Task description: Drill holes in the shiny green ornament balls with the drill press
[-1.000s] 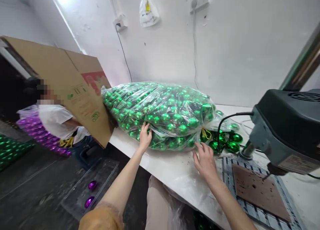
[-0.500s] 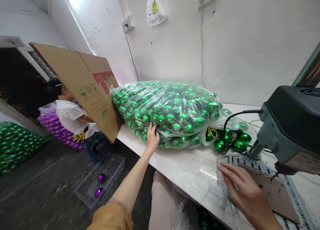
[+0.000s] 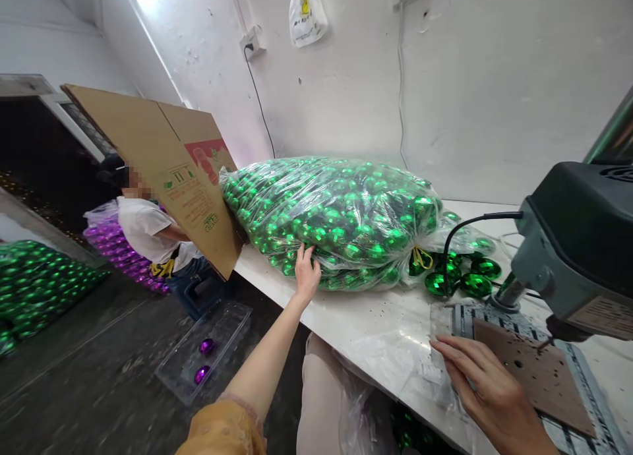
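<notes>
A large clear plastic bag (image 3: 336,211) full of shiny green balls lies on the white table, its neck tied with a yellow tie (image 3: 421,258). My left hand (image 3: 306,273) rests its spread fingertips against the bag's lower front side, holding nothing. Lower right, my right hand (image 3: 487,382) hovers over or rests by the drill press base (image 3: 573,376), fingers extended and empty. Several loose green balls (image 3: 475,283) lie in thin plastic right of the tie. Crumpled clear plastic (image 3: 395,363) is left of my right hand.
The drill press head (image 3: 583,244) stands at the right with a black cable. A cardboard sheet (image 3: 182,171) leans left of the bag, near a person in a white shirt (image 3: 143,227). On the floor, a clear tray (image 3: 173,376) holds two purple balls.
The view has shifted slightly. My left hand stays at the bag with its fingers a little more bent, and my right hand appears slightly lower beside the drill base.
</notes>
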`<state>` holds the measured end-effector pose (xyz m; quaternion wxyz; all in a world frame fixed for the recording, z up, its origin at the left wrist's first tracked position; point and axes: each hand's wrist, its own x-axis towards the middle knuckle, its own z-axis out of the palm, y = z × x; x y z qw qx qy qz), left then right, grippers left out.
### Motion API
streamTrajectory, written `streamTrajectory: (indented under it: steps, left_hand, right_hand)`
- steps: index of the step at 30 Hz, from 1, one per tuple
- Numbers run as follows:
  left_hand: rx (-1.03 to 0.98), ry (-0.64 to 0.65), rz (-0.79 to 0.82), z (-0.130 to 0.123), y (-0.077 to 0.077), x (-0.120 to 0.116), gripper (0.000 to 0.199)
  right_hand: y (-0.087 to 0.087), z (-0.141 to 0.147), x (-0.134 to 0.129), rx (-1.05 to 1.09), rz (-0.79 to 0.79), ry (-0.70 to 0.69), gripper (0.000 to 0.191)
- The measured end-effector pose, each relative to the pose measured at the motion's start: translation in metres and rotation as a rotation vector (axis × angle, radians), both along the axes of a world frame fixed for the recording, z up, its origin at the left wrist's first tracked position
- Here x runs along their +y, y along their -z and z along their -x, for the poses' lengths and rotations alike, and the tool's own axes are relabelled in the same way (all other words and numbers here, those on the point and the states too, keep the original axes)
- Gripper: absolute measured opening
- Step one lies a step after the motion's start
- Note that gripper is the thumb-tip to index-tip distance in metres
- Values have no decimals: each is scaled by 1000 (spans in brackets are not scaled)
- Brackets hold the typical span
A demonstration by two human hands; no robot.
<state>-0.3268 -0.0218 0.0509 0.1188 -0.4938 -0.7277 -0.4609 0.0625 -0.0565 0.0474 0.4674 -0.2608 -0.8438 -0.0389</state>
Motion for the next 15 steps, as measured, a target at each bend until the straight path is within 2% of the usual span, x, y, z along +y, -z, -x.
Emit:
streamTrajectory:
  steps: [3,6,11,13,15]
  left_hand:
    - [-15,7,-25,-3,2,-3,50]
    - [-31,-51,-94,7,-2,-12,47]
    - [-97,-289,-315,63,-15,-32,35]
    - [-252,-317,-342,89,-16,-39,38]
    - [-442,-280,-295,109,-10,-46,46]
  right_hand:
    - [2,1,-1,5,7,-17,24]
    - [8,9,-6,-8,33,-48,25]
    - [34,43,-18,-54,135,-114,27]
    - [49,63,-23,-92,177,-113,28]
    - [68,82,-28,-135,154,-127,30]
